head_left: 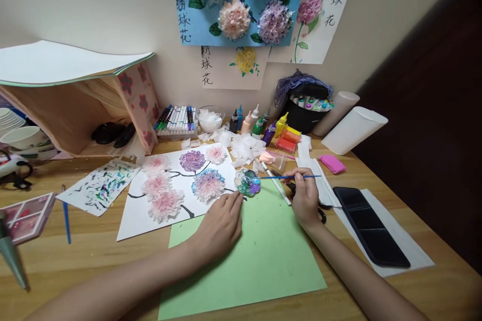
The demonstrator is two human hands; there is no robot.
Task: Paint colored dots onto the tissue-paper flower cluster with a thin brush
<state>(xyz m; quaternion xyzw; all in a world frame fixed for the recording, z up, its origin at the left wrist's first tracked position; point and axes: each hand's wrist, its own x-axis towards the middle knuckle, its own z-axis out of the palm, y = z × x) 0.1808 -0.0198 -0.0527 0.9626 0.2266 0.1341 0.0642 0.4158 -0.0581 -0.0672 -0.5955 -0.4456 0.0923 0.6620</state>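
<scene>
A thin blue paintbrush (276,177) is pinched in my right hand (306,199), its tip over a flower-shaped paint palette (248,183) with green and purple in its wells. My left hand (222,220) lies flat, fingers stretched towards the palette and fingertips at its near edge. Beneath it spreads a light green sheet (263,261). To the left, a white sheet (130,223) carries fluffy pink, purple and blue paper flowers (209,184) and dark painted branches. Scissors, partly hidden, and a white pen (276,184) lie beside my right hand.
Torn white tissue (246,146), paint bottles (270,133) and a marker tray (176,120) line the back. On the right are a black case (371,225) and a pink packet (332,163). A paint-marked paper (101,185) and another blue brush (67,221) lie left.
</scene>
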